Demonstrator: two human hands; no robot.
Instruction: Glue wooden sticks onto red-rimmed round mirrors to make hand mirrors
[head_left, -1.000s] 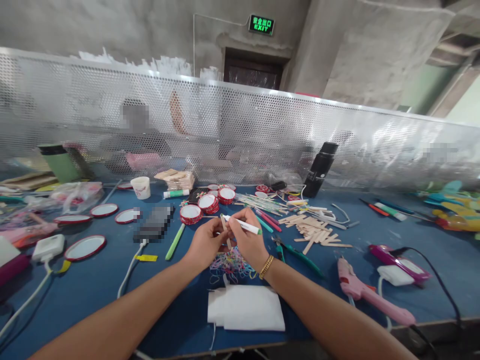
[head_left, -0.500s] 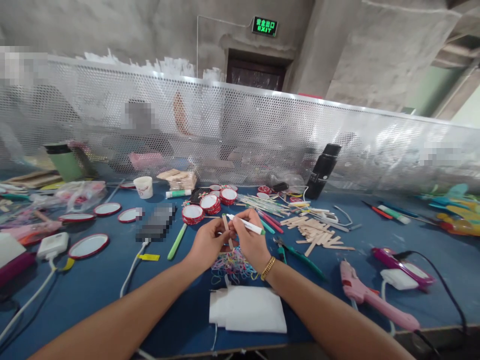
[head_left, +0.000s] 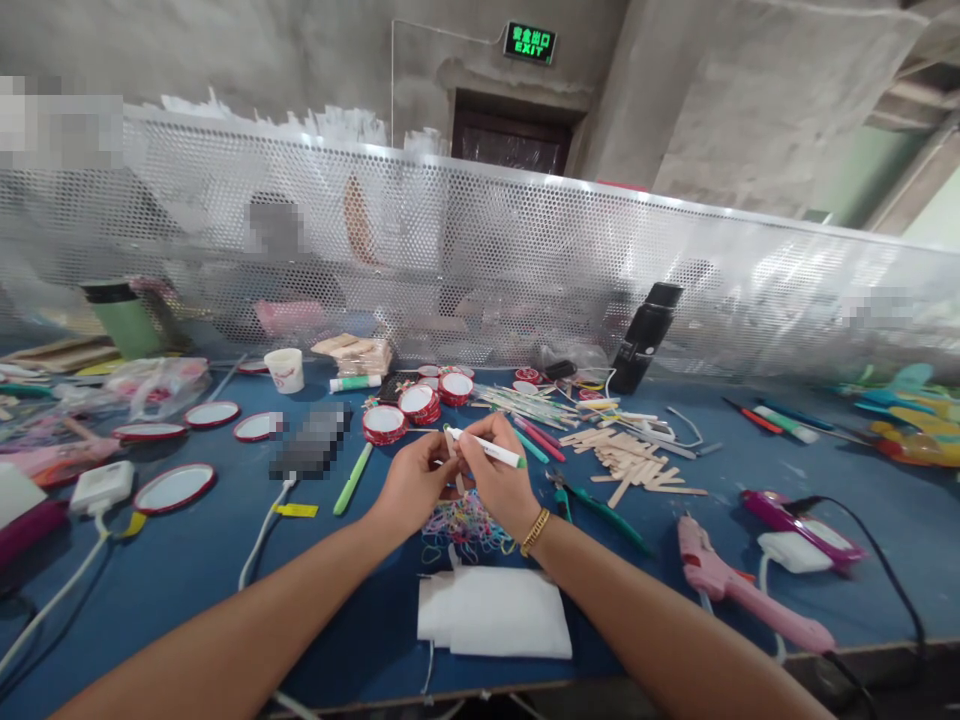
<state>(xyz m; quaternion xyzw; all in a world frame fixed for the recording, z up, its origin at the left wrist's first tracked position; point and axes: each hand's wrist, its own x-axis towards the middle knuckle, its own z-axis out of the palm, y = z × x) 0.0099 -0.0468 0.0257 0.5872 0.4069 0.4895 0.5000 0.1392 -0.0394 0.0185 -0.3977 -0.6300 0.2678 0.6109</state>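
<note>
Pinched upright in my left hand (head_left: pixel 411 482) is a flat wooden craft stick (head_left: pixel 452 443). My right hand (head_left: pixel 501 480), with a gold bracelet at the wrist, is closed round a white marker (head_left: pixel 491 449) with a green end. The marker's tip is at the upper part of the stick; whether it touches I cannot tell. Both hands are close together above a heap of colourful rubber bands (head_left: pixel 466 525). Nearer to me lies a white packet (head_left: pixel 495 612). A pile of craft sticks (head_left: pixel 630 460) spreads to the right of my hands.
Green-handled pliers (head_left: pixel 600 512) and a pink glue gun (head_left: pixel 739 590) lie to the right. Red-rimmed discs (head_left: pixel 176 488), a phone (head_left: pixel 311 440) on a cable and a paper cup (head_left: pixel 284 371) are on the left. A black bottle (head_left: pixel 649 338) stands before the perforated metal screen (head_left: pixel 510 260).
The marker has shifted slightly left and up against the stick, and my right hand's fingers have moved with it. The view has tilted a little. Both grips remain the same.
</note>
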